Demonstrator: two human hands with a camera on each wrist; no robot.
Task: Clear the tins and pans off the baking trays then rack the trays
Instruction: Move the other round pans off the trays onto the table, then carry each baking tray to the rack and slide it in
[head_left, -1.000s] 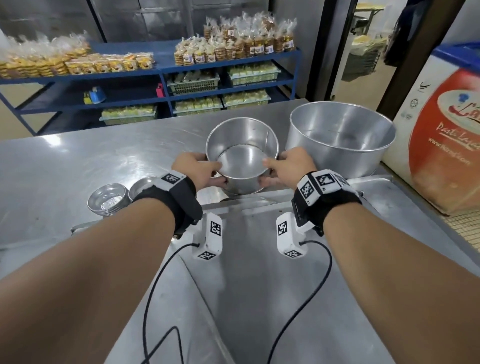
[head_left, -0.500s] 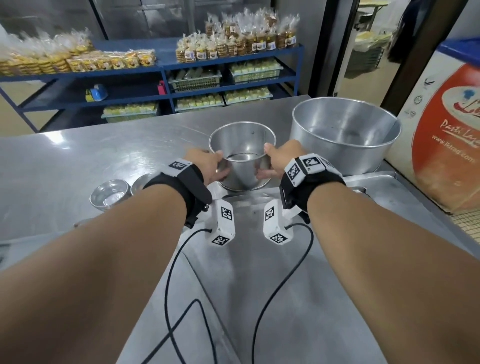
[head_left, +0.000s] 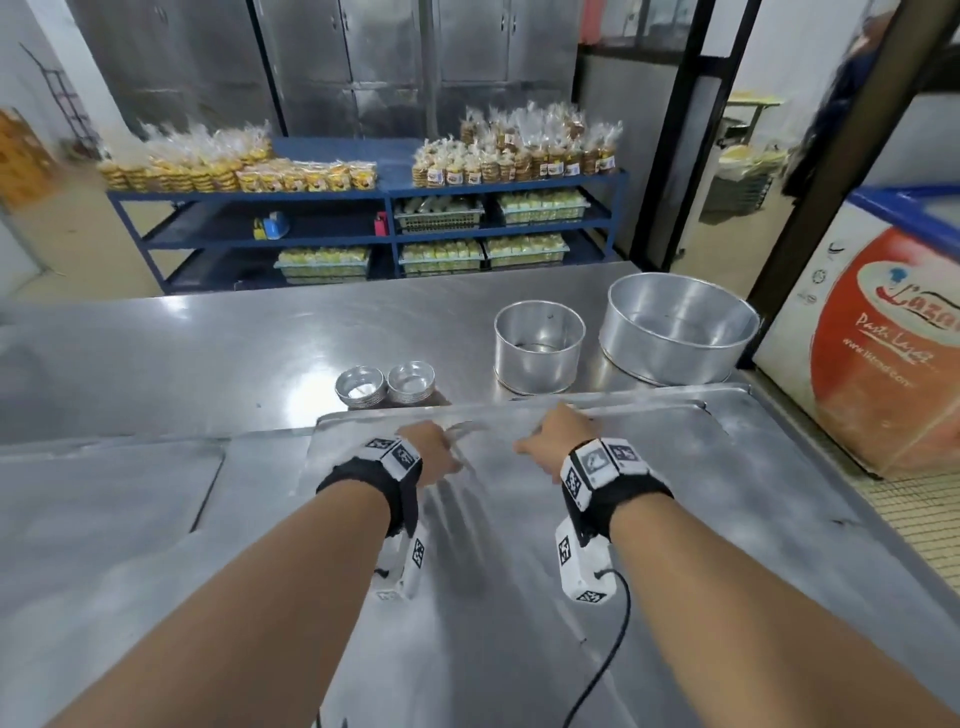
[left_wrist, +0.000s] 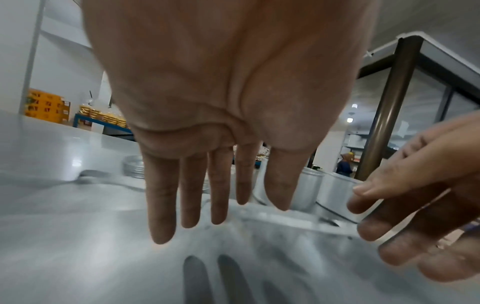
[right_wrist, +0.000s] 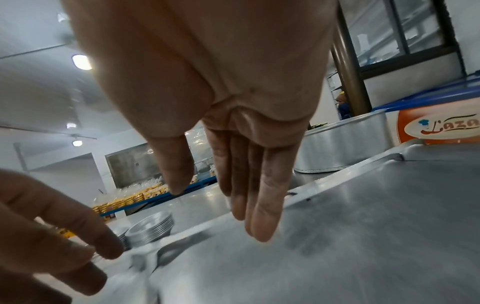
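A round medium cake tin (head_left: 538, 347) stands on the steel table just beyond the baking tray (head_left: 675, 467). To its right stands a wider round pan (head_left: 680, 332) (right_wrist: 342, 144). Two stacks of small tart tins (head_left: 384, 383) (right_wrist: 153, 228) sit left of them on the table. My left hand (head_left: 434, 447) (left_wrist: 207, 185) hovers over the tray's far part with fingers straight and nothing in it. My right hand (head_left: 558, 439) (right_wrist: 233, 185) hovers beside it, also flat and empty. A second tray (head_left: 104, 488) lies to the left.
A blue shelf rack (head_left: 374, 228) full of bagged baked goods stands behind the table. A chest freezer (head_left: 883, 332) with an orange logo stands close at the right. Steel cabinets (head_left: 389, 62) line the back wall. A person (left_wrist: 344, 164) is far off.
Both hands have let go of the medium cake tin, which now stands on the table beyond the tray. The hands have drawn back over the tray, empty.
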